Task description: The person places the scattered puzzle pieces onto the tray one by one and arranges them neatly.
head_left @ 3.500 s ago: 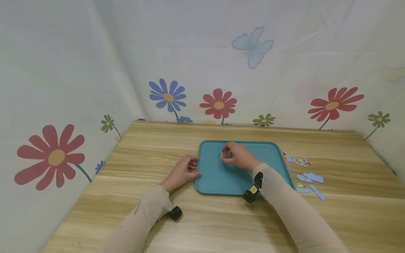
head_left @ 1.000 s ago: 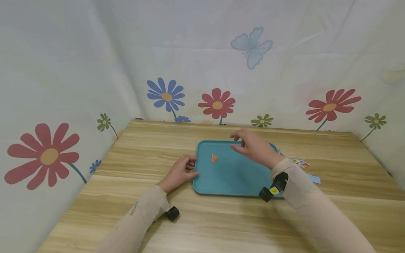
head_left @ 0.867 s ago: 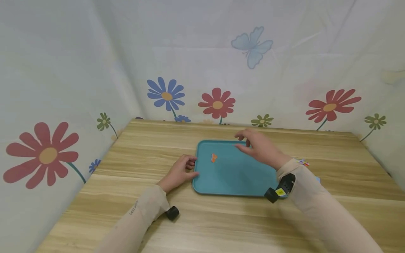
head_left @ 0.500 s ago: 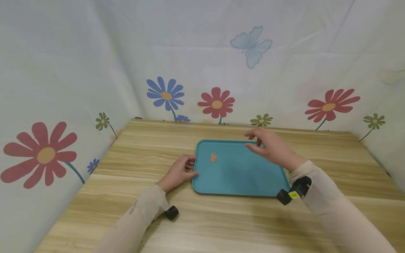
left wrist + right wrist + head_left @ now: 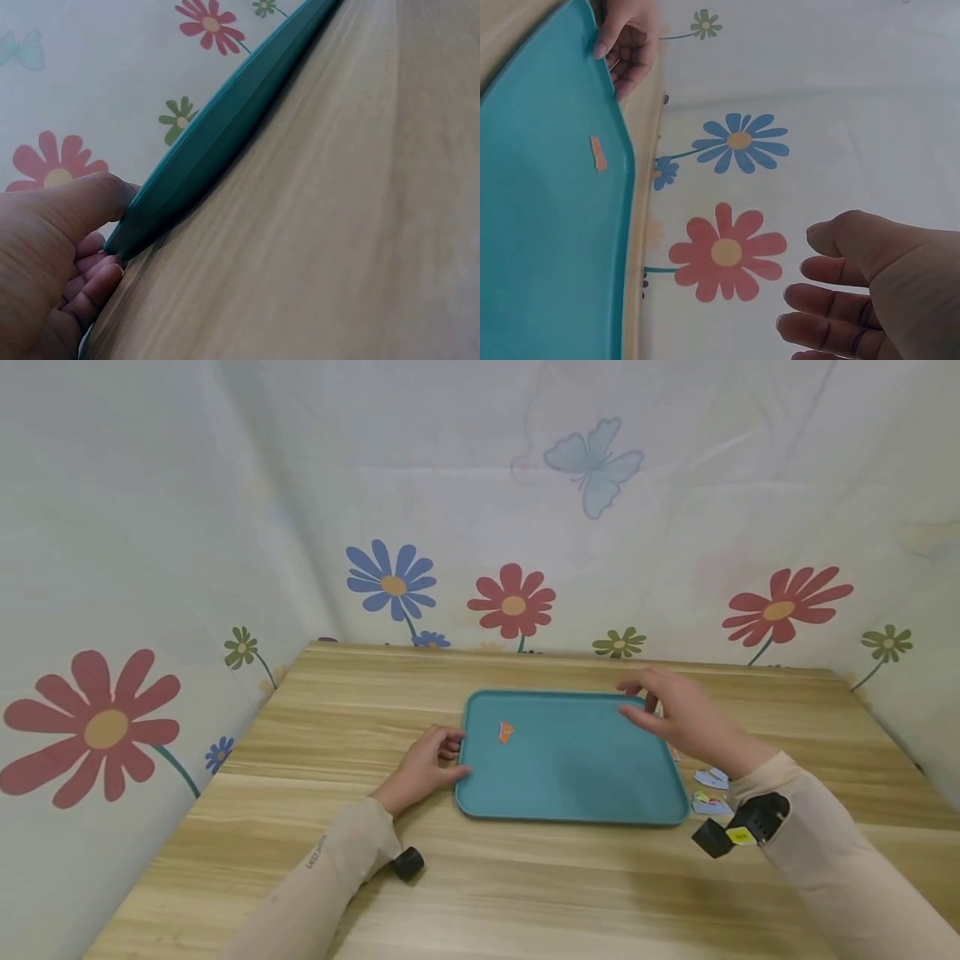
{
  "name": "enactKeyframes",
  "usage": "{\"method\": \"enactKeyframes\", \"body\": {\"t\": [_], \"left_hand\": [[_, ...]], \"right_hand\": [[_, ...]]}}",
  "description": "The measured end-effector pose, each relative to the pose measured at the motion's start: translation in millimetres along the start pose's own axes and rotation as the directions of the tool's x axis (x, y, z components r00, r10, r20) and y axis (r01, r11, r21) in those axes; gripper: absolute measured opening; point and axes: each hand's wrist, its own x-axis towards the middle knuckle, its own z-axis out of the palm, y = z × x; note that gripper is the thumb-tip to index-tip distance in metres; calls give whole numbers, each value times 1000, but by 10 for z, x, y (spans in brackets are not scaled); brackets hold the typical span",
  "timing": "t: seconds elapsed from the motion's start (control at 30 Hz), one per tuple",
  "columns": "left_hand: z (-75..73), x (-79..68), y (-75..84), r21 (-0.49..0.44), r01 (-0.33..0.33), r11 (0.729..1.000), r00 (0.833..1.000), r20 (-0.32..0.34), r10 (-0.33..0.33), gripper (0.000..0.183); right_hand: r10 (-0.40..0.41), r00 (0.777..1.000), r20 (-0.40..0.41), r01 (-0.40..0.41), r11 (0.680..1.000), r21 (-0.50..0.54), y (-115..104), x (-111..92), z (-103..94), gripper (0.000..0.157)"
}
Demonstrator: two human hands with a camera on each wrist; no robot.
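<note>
A teal tray (image 5: pixel 570 810) lies on the wooden table. My left hand (image 5: pixel 426 768) holds its left edge, thumb over the rim and fingers curled against the outer side, as the left wrist view shows. One small orange paper piece (image 5: pixel 506 732) lies in the tray's upper left part; the right wrist view shows the same orange piece (image 5: pixel 598 154). Above the tray's far right corner hovers my right hand (image 5: pixel 675 714), fingers loosely bent and apart, with nothing between them. Pale blue paper pieces (image 5: pixel 710 806) with coloured patches lie right of the tray, partly hidden by the right hand and wrist.
Bare wooden tabletop (image 5: pixel 510 893) stretches in front of the tray and to its left. A white cloth backdrop (image 5: pixel 465 485) printed with flowers and a butterfly stands behind the table and along its sides. Each wrist carries a small black camera (image 5: pixel 408 864).
The right hand has put the orange piece down on the tray, let go, and moved right to the far right corner. The left hand has stayed at the tray's left edge.
</note>
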Motion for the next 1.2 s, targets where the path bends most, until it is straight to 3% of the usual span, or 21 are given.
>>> {"method": "enactKeyframes", "body": {"t": [0.47, 0.77, 0.97, 1.2], "left_hand": [[-7, 19, 11, 11, -10, 1000, 1000, -1, 10, 52], [-17, 24, 24, 12, 4, 1000, 1000, 9, -4, 53], [-21, 22, 28, 6, -1, 1000, 1000, 6, 1, 52], [-28, 26, 39, 18, -9, 1000, 1000, 6, 9, 52]], "right_hand": [[61, 997, 36, -60, 998, -35, 200, -303, -103, 21], [131, 989, 63, -130, 991, -16, 314, -457, -113, 34], [119, 991, 67, -117, 993, -31, 385, -542, -103, 30], [176, 979, 104, -173, 984, -41, 445, -698, -76, 26]]}}
